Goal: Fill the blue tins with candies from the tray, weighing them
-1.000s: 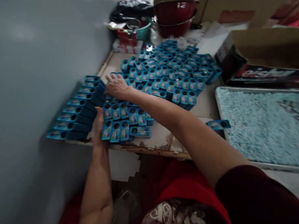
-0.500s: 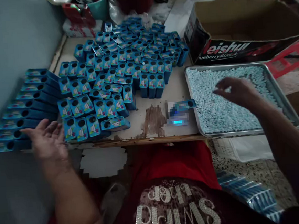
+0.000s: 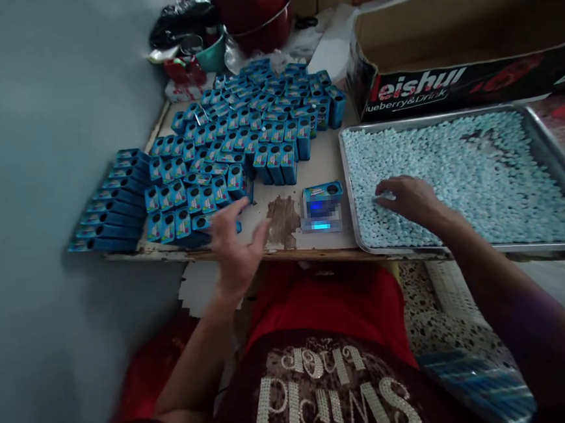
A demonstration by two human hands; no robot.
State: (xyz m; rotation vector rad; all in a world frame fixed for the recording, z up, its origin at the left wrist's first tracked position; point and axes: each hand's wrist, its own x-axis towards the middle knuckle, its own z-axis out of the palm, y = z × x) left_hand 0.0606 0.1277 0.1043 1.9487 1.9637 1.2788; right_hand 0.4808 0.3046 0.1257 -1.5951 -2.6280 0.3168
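My left hand [image 3: 239,244], slightly blurred, is raised at the table's front edge with thumb and fingers apart and nothing visible in it. It hangs in front of the nearest blue boxes [image 3: 182,224], which stand upright with dark round holes in their tops. My right hand [image 3: 409,201] is over the left part of a metal tray [image 3: 349,187] spread with small pale blue pellets [image 3: 480,183]. Its fingers are curled toward the thumb; whatever is between the tips is hidden. Between my hands, a single blue box [image 3: 322,190] is at a small device [image 3: 321,216] whose display is pixelated.
A row of blue boxes [image 3: 111,215] leans outward at the table's left end, beside the wall [image 3: 31,192]. Behind the tray stands a large open carton [image 3: 429,89]. Red bowls [image 3: 258,24] and a teal bowl [image 3: 212,55] are at the back.
My left hand has moved right, from the leaning row toward the middle. My right hand has shifted left over the tray. The view has turned, and the box at the device shows at a different angle.
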